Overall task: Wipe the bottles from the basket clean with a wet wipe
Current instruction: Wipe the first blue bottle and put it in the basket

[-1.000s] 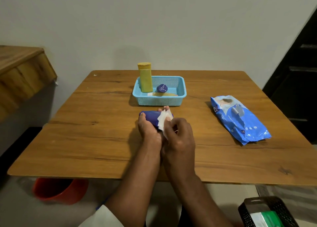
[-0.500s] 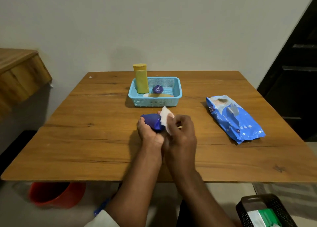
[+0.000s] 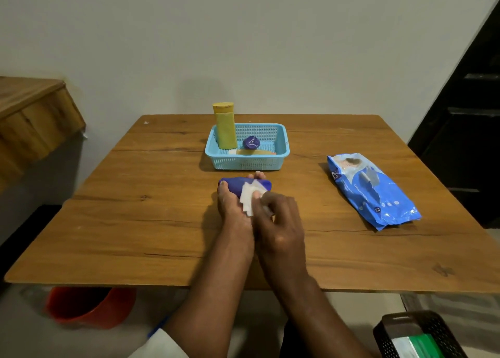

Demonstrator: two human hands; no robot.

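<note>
You have a dark blue bottle (image 3: pixel 236 185), white wipe (image 3: pixel 249 199), yellow bottle (image 3: pixel 225 126), light blue mesh basket (image 3: pixel 250 163), blue wipes pack (image 3: pixel 376 192).

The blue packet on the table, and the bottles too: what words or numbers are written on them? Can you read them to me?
Blue packet: white print along it and a small number near its lower end, too blurred to read.
Yellow bottle: no text visible.
Blue bottle in the left hand: no text visible.
Small blue cap in the basket: faint marks, unreadable.
</note>
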